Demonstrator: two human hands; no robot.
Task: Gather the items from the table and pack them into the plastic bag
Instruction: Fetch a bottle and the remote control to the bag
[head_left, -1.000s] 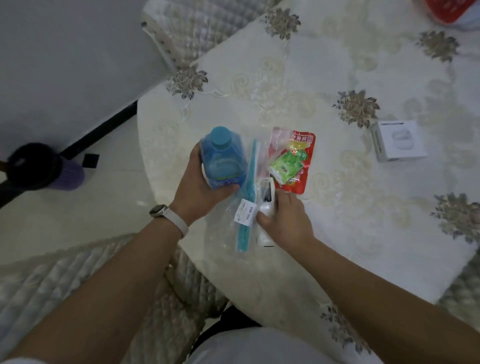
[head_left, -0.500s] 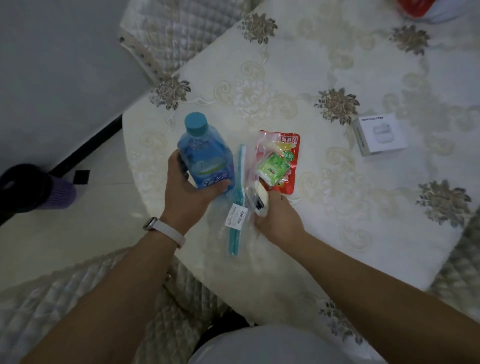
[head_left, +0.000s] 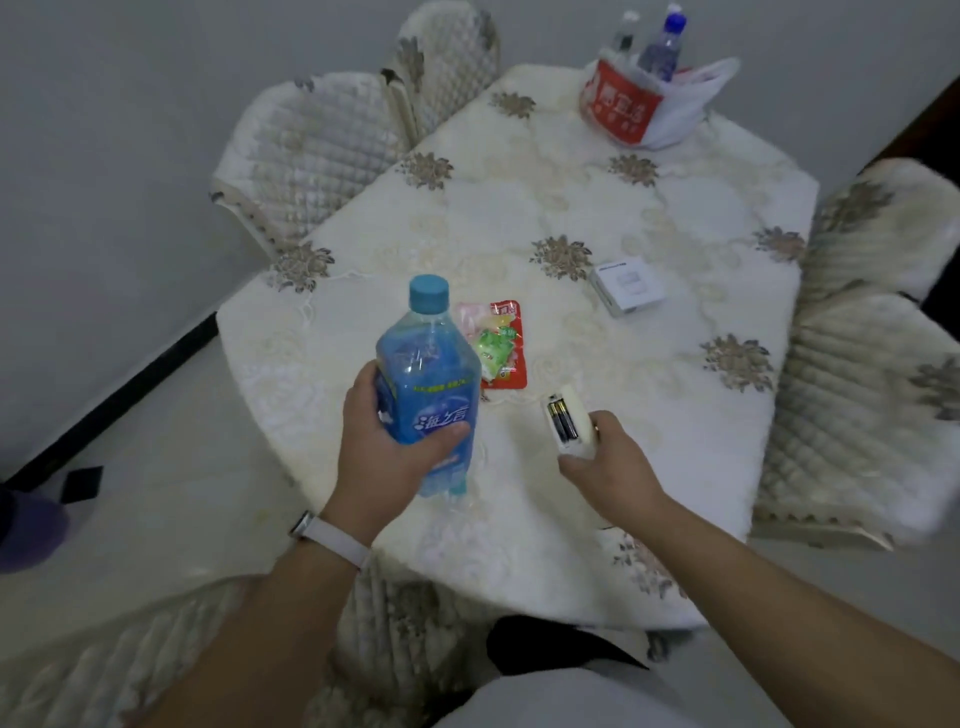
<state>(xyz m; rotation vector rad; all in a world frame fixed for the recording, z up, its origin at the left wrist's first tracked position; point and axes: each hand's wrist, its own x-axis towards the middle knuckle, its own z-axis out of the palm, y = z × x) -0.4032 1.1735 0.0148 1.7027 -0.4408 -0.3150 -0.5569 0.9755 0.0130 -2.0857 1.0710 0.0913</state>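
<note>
Head view swings up — left hand (head_left: 384, 452) grips the blue bottle (head_left: 423, 379), right hand (head_left: 610, 460) fingers pinch the battery pack (head_left: 569, 421) (hands parted now) — both likely bound for the plastic bag (head_left: 670, 109).

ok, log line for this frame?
left hand grips blue bottle | right hand grips battery pack | snack packet, white box on table | plastic bag at far end
</note>
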